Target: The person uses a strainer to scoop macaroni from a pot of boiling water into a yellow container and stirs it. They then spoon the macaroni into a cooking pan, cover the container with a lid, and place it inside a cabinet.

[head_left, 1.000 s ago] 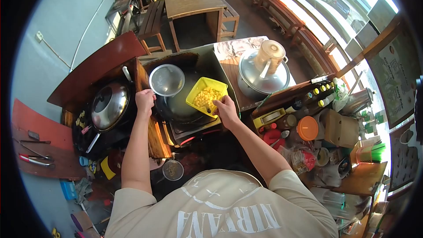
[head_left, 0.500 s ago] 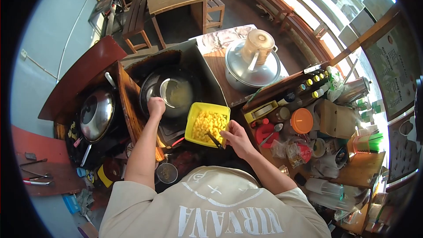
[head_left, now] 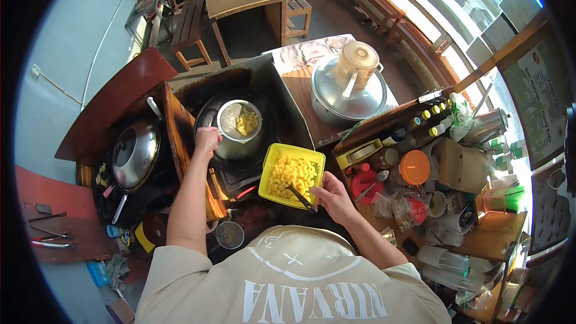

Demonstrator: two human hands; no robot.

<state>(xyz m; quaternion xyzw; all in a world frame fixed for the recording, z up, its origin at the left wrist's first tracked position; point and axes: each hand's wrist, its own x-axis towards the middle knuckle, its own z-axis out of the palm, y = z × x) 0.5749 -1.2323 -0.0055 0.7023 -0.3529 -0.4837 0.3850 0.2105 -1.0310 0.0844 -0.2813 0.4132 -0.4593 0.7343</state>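
Note:
My left hand (head_left: 207,138) is closed round the handle of a round metal strainer (head_left: 229,121), which hangs over a dark wok (head_left: 233,153). Several yellow pieces lie in the right part of its mesh. In my right hand (head_left: 333,197) is the right rim of a square yellow container (head_left: 262,187), gripped at its lower corner. Yellow curved pasta pieces (head_left: 295,171) fill much of it, and a dark-handled utensil (head_left: 303,198) rests in them. The container is beside the wok, to the lower right.
A lidded wok (head_left: 133,153) is at the left behind a wooden divider. A large metal pot (head_left: 348,108) with a canister on its lid stands behind the container. Bottles, an orange-lidded jar (head_left: 414,167) and bags crowd the right counter.
The strainer has come up and tilted, with the yellow pieces in it now sharply visible. The yellow container and my right hand have shifted slightly right.

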